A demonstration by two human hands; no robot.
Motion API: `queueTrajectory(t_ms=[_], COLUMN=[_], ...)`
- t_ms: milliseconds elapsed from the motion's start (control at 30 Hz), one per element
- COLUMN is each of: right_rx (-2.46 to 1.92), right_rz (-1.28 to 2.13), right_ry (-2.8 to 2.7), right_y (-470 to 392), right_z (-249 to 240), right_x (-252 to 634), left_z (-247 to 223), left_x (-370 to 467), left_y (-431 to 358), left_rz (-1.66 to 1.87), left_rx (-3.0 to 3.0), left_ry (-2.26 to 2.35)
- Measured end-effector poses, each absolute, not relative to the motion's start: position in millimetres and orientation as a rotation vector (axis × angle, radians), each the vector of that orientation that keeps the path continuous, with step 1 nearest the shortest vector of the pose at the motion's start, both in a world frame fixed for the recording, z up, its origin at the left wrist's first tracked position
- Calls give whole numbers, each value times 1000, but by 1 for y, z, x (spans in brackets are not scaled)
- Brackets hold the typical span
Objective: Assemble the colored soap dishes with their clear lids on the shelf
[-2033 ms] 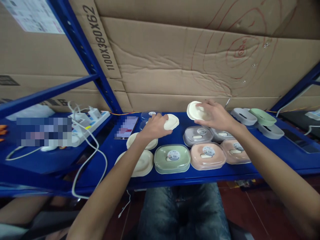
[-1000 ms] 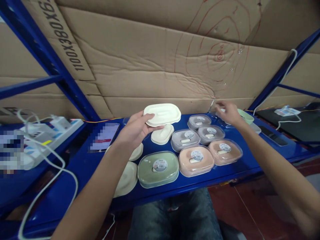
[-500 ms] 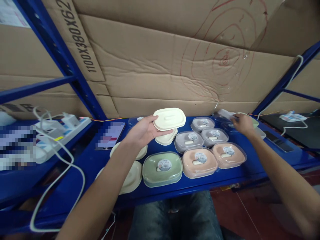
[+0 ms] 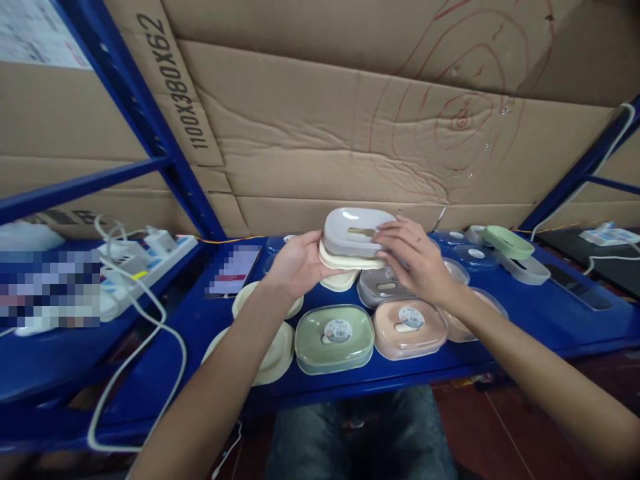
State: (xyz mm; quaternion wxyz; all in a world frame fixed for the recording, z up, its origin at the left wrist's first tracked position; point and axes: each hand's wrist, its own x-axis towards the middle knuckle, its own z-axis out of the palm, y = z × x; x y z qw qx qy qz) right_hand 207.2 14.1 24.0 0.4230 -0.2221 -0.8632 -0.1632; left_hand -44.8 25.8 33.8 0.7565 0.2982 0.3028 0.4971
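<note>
Cream base [image 4: 350,262] lies in the left hand [image 4: 299,263], clamped at its left end. On it sits a grey tray [image 4: 344,235], right end pinched by the right hand [image 4: 416,257], whose forearm [image 4: 505,343] covers part of a peach box [image 4: 457,327]. A green box [image 4: 334,350] and a phone [image 4: 233,271] lie on the table [image 4: 555,310].

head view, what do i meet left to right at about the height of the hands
Power strip → phone → left hand → grey dish → right hand → green dish → dark slab.

Pale grey tray [image 4: 350,243], apparently plain cream base [image 4: 346,261]
</note>
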Motion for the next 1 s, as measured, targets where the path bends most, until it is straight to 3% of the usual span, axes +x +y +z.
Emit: queueTrajectory(t_ms=[433,700,767,900,1000], right_rx=[-528,-763,-901,-1042,-1033], right_rz=[-344,-231,-83,614,795], right_ry=[-2323,-1960,-1798,-1684,-1616], right_y=[12,6,12,28,33], right_z=[11,10,12,16,15], right_x=[195,187,185,183,184], left_z=[20,16,16,17,17], left_x=[-37,-33,-33,-34,-33], left_y=[23,23,22,22,22], left_rz=[1208,1356,1361,1366,1347], left_rx=[810,874,882,919,929], left_ry=[726,781,777,737,744])
